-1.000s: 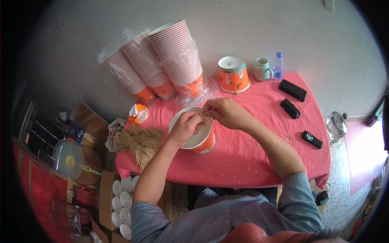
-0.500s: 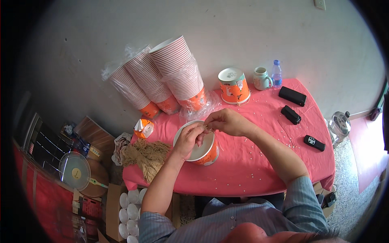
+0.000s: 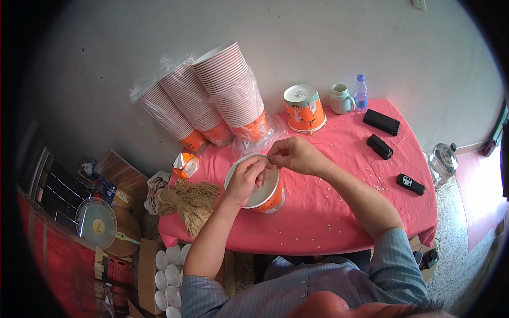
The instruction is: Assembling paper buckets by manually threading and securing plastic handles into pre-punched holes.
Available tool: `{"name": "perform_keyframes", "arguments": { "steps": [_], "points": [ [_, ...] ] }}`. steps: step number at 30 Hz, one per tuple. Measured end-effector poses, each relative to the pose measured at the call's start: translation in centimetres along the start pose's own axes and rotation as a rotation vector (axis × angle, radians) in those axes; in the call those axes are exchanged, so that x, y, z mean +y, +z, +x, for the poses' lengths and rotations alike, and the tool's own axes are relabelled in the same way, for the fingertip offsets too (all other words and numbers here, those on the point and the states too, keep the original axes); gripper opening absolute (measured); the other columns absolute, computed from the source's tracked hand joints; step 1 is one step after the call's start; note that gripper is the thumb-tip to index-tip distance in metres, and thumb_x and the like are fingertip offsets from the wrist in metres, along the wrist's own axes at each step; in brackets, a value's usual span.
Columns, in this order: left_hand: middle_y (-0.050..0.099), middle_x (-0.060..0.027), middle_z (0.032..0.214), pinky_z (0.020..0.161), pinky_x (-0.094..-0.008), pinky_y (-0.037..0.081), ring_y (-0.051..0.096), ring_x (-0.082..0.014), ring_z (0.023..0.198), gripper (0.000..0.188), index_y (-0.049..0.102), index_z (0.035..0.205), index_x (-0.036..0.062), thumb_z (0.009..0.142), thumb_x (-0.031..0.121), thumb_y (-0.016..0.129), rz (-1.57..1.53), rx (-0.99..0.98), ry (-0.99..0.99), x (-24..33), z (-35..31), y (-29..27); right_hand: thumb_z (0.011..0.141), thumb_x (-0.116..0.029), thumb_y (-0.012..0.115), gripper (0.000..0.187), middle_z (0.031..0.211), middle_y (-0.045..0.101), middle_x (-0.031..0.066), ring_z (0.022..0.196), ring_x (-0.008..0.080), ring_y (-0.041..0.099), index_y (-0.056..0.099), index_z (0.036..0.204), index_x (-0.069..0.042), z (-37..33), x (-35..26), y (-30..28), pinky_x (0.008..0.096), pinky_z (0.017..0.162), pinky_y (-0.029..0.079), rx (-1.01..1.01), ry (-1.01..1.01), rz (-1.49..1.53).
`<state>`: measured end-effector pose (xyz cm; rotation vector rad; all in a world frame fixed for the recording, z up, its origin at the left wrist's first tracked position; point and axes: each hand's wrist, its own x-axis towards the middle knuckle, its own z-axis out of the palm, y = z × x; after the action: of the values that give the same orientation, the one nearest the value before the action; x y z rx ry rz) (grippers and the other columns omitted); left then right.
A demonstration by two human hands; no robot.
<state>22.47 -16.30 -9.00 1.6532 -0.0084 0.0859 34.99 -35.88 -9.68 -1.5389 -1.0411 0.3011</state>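
Right in front of me stands an orange paper bucket (image 3: 274, 202) with a white inside, mouth up. Over its far rim, my left hand (image 3: 245, 180) and my right hand (image 3: 297, 155) meet, fingertips pinched together. Between them shows a short piece of thin tan string (image 3: 271, 166); most of it is hidden by the fingers. Left of the bucket lies a loose bundle of tan string (image 3: 193, 205). Farther back, another orange bucket (image 3: 306, 117) stands upside down, with a tan string around its lower edge.
Tall stacks of nested paper buckets (image 3: 233, 87) in clear plastic lean at the back left, near an orange tissue pack (image 3: 185, 165). A mug (image 3: 339, 99), a bottle (image 3: 360, 94) and several black devices (image 3: 382, 122) sit at the right. White bits dot the pink tablecloth (image 3: 339, 206).
The whole view has shifted slightly. My hands stay pinched together over the bucket, with only a small movement of the fingers around the string.
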Motion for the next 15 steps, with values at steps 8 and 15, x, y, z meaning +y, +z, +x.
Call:
{"name": "perform_keyframes", "arguments": {
  "steps": [8,15],
  "points": [
    [0.050,0.0050,0.072,0.060,-0.0250,0.041,0.048,-0.0063,0.062,0.033,0.075,0.114,0.0013,0.115,0.031,0.061,-0.075,0.026,0.020,-0.1,-0.3,-0.3,0.101,-0.017,0.078,0.018,0.085,0.078,0.0050,0.078,0.0136,0.073,0.080,0.105,0.001,-0.4,-2.3,-0.5,0.0333,0.072,0.059,-0.040,0.129,-0.070],
    [0.047,0.0065,0.070,0.060,-0.0250,0.041,0.046,-0.0052,0.062,0.029,0.074,0.116,0.0002,0.114,0.027,0.063,-0.137,0.033,0.015,0.4,-0.2,-0.2,0.098,-0.017,0.079,0.018,0.088,0.080,0.0085,0.085,0.0140,0.075,0.082,0.103,0.000,0.2,0.4,-0.4,0.0350,0.081,0.060,-0.009,0.035,-0.141]
  ]
}}
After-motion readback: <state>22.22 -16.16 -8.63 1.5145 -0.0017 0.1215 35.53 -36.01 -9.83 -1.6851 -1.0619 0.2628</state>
